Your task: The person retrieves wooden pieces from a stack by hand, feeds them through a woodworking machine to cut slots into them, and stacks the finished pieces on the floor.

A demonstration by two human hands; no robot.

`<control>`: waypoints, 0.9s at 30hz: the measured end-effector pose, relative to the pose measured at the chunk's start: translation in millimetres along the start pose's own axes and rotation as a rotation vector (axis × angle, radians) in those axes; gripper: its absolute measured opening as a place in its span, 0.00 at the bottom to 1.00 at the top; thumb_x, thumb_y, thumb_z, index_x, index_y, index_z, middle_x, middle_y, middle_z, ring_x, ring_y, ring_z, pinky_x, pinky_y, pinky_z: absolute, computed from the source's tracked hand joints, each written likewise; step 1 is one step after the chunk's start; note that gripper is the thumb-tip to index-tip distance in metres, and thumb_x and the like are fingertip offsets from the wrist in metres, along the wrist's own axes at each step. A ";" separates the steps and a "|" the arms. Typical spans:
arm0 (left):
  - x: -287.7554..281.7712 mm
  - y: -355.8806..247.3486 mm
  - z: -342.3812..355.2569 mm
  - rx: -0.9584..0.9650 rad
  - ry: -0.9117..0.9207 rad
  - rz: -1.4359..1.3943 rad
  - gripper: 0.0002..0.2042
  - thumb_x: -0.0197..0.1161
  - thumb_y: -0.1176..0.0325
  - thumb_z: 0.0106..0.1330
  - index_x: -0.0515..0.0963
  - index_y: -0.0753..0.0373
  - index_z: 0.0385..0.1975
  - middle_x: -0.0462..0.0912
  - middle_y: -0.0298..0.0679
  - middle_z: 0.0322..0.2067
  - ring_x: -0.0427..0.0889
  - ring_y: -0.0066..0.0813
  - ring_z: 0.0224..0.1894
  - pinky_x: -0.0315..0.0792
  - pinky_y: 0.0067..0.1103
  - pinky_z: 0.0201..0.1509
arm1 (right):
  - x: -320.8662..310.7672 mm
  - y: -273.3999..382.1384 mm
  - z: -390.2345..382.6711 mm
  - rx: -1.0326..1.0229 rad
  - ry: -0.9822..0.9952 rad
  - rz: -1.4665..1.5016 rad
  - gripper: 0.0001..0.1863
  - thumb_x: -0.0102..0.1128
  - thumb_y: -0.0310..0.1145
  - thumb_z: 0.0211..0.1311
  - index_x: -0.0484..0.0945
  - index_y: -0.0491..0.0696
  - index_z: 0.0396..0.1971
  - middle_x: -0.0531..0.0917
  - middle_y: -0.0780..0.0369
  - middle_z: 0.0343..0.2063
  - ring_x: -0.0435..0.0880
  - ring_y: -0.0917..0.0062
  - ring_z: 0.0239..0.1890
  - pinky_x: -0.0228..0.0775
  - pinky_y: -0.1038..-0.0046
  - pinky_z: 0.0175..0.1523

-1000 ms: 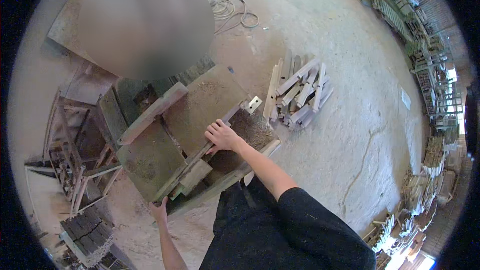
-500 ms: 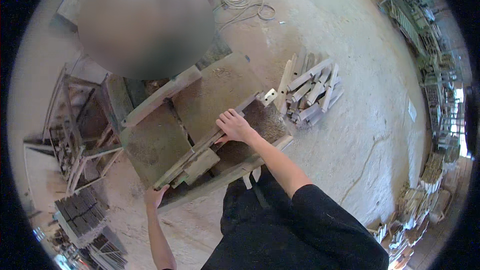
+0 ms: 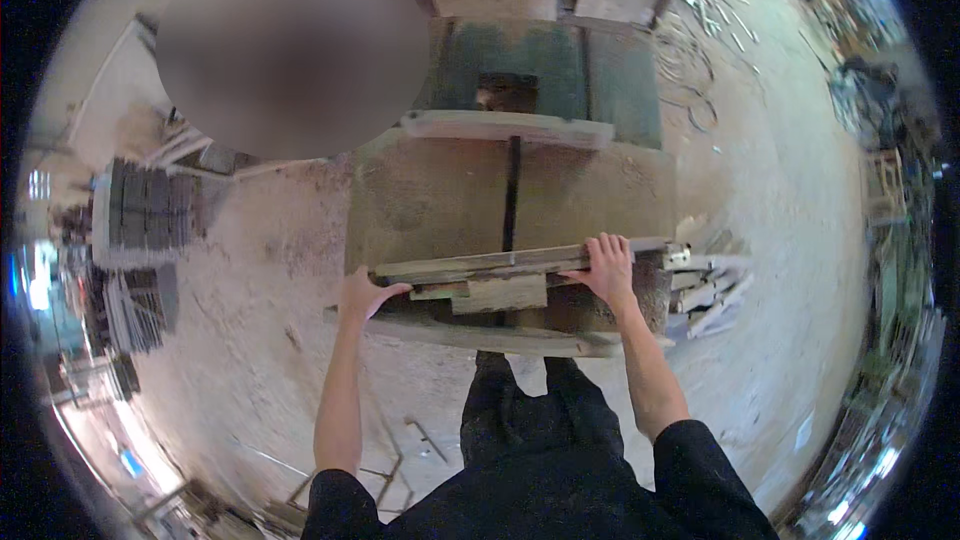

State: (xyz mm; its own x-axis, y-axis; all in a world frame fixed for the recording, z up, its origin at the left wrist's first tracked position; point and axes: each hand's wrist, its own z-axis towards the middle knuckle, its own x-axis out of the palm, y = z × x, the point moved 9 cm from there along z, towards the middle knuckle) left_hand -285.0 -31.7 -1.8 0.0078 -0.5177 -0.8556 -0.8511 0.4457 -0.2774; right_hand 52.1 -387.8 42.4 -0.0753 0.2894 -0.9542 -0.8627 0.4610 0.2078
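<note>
I stand at a dusty saw table (image 3: 430, 200) with a dark slot down its middle. A long wooden plank (image 3: 500, 262) lies crosswise along the table's near edge. My left hand (image 3: 362, 293) grips the plank's left end. My right hand (image 3: 606, 268) presses flat on top of the plank near its right end. A short wooden block (image 3: 498, 294) sits just below the plank between my hands. A pale wooden fence board (image 3: 505, 127) lies across the far side of the table.
Cut wooden pieces (image 3: 712, 285) lie piled on the sandy floor to the right. Stacks of dark slats (image 3: 140, 210) stand on the left. Cables (image 3: 700, 60) lie on the floor at the far right. A blurred person stands beyond the table at upper left.
My view has swung round so the table lies square before me. My left hand has come up from below the table and taken the plank's left end. My right hand stays on the plank.
</note>
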 end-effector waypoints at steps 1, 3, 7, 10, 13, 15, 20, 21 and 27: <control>-0.5 6.9 0.4 -0.032 -0.012 -0.019 0.52 0.74 0.26 0.36 0.78 0.72 0.50 0.85 0.58 0.45 0.84 0.53 0.50 0.77 0.38 0.54 | 3.0 -0.8 -1.4 0.029 0.005 -0.003 0.38 0.71 0.66 0.41 0.77 0.47 0.40 0.76 0.57 0.37 0.75 0.60 0.47 0.63 0.57 0.59; -0.9 6.1 -1.5 0.010 -0.074 0.001 0.55 0.70 0.21 0.34 0.78 0.73 0.49 0.85 0.59 0.43 0.85 0.54 0.48 0.78 0.39 0.53 | 8.9 4.0 -1.1 0.020 0.019 0.003 0.38 0.72 0.65 0.39 0.77 0.47 0.40 0.77 0.57 0.38 0.75 0.59 0.48 0.63 0.57 0.59; -9.4 -18.4 -2.5 -0.025 0.066 -0.017 0.55 0.70 0.22 0.34 0.78 0.72 0.49 0.85 0.58 0.42 0.85 0.54 0.48 0.78 0.39 0.54 | 5.0 -2.8 -5.2 0.005 0.015 -0.067 0.39 0.72 0.64 0.39 0.77 0.46 0.43 0.77 0.57 0.38 0.75 0.59 0.48 0.63 0.56 0.60; -16.6 -12.9 -9.3 -0.073 0.057 0.039 0.54 0.71 0.22 0.34 0.78 0.72 0.47 0.85 0.59 0.42 0.85 0.54 0.48 0.78 0.39 0.55 | 8.9 2.2 -0.9 0.022 0.074 -0.077 0.38 0.74 0.60 0.39 0.76 0.46 0.44 0.77 0.57 0.40 0.75 0.58 0.49 0.63 0.56 0.59; -19.2 1.4 -10.5 -0.054 0.031 -0.094 0.53 0.73 0.24 0.33 0.78 0.72 0.48 0.85 0.58 0.42 0.85 0.54 0.48 0.78 0.38 0.55 | 15.4 5.4 -0.9 0.057 0.158 -0.102 0.37 0.75 0.57 0.40 0.74 0.45 0.44 0.76 0.55 0.40 0.74 0.56 0.49 0.62 0.56 0.59; -12.4 12.8 -8.5 0.069 0.132 -0.242 0.50 0.76 0.28 0.33 0.78 0.71 0.47 0.85 0.57 0.42 0.84 0.55 0.49 0.77 0.39 0.54 | 16.5 12.4 -0.6 0.033 0.117 -0.126 0.39 0.73 0.62 0.42 0.76 0.46 0.45 0.76 0.55 0.40 0.73 0.56 0.50 0.62 0.55 0.61; 12.1 19.0 12.9 0.215 0.249 -0.124 0.49 0.78 0.37 0.41 0.72 0.68 0.58 0.80 0.55 0.54 0.77 0.52 0.59 0.71 0.40 0.62 | 27.2 -21.4 -14.9 0.170 0.313 -0.159 0.42 0.73 0.64 0.41 0.75 0.44 0.47 0.77 0.51 0.45 0.72 0.52 0.55 0.62 0.53 0.62; -1.3 7.5 5.5 0.349 0.002 -0.024 0.49 0.77 0.38 0.43 0.70 0.68 0.60 0.76 0.55 0.57 0.73 0.52 0.63 0.67 0.41 0.65 | 22.3 -17.2 -13.5 0.134 0.239 -0.152 0.40 0.73 0.64 0.42 0.76 0.45 0.45 0.77 0.53 0.42 0.73 0.53 0.52 0.62 0.54 0.60; -10.5 -53.0 -29.1 0.699 -0.209 0.213 0.47 0.71 0.37 0.51 0.65 0.69 0.63 0.70 0.51 0.62 0.66 0.52 0.65 0.59 0.43 0.70 | 14.0 8.0 3.8 0.113 0.123 -0.121 0.40 0.69 0.66 0.43 0.76 0.46 0.45 0.77 0.54 0.41 0.73 0.55 0.52 0.61 0.54 0.62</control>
State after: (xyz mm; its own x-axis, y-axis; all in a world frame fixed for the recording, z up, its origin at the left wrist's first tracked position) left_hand -255.3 -71.1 34.7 0.0392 -0.2500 -0.9675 -0.3150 0.9157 -0.2494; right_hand 46.1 -376.9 31.5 -0.0412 0.1247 -0.9913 -0.8080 0.5795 0.1064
